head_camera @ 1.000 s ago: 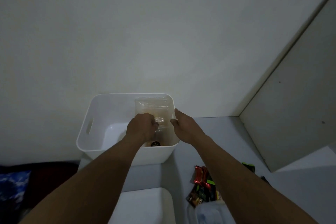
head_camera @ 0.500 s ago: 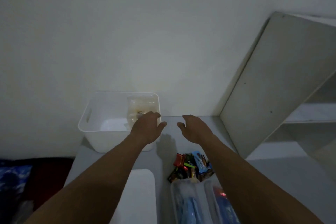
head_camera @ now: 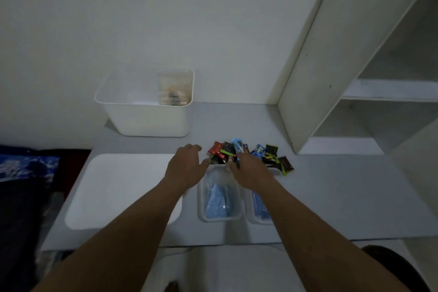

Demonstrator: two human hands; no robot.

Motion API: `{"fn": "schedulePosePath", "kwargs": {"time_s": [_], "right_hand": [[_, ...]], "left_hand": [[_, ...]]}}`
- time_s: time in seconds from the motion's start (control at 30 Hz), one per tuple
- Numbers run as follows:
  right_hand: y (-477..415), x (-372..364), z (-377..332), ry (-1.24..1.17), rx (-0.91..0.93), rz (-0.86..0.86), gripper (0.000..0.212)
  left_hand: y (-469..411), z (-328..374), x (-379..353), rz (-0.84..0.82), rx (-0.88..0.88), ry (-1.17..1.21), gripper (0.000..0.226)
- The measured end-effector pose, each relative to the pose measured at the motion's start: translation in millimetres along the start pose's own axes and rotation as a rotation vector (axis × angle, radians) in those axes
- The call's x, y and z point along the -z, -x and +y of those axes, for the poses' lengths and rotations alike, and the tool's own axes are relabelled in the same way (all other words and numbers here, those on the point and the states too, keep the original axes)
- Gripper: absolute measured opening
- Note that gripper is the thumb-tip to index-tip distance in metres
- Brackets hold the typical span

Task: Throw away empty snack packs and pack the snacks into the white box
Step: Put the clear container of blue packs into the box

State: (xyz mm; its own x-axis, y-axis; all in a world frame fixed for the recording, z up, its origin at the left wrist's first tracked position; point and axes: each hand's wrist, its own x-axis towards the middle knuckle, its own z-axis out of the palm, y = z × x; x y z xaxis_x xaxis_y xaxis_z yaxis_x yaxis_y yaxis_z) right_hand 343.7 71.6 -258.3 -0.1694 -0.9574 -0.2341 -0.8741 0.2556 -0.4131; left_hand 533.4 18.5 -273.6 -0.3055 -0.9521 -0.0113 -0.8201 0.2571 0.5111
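Note:
The white box [head_camera: 147, 121] stands at the back of the grey table against the wall, with a clear snack pack [head_camera: 175, 89] upright in its right end. A pile of small colourful snack packets [head_camera: 251, 155] lies in the table's middle. My left hand [head_camera: 186, 168] hovers just left of the pile, fingers relaxed and holding nothing. My right hand [head_camera: 251, 172] reaches over the pile's near edge, its fingertips at the packets; whether they pinch one is hidden. Two clear trays with blue packs [head_camera: 220, 199] sit under my wrists.
A white lid [head_camera: 118, 189] lies flat on the table's left part. A white shelf unit [head_camera: 355, 83] rises on the right. Dark fabric [head_camera: 28, 173] lies left of the table. The grey table [head_camera: 343, 197] extends to the right.
Both hands have left the white box and come back toward me to the snack pile. The clear pack stays in the box. The view has tilted down.

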Motion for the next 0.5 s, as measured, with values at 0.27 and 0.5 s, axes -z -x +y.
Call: {"fn": "schedulePosePath", "kwargs": {"time_s": [0.27,0.5], "right_hand": [[15,-66,22,-0.042,-0.070,-0.118,0.050],[18,-84,22,-0.169,-0.157,-0.105,0.068]], "left_hand": [[37,-17,-56,-0.113,0.169,-0.092,0.048],[48,-22,-77,-0.189,0.389,0.226,0.037]]}}
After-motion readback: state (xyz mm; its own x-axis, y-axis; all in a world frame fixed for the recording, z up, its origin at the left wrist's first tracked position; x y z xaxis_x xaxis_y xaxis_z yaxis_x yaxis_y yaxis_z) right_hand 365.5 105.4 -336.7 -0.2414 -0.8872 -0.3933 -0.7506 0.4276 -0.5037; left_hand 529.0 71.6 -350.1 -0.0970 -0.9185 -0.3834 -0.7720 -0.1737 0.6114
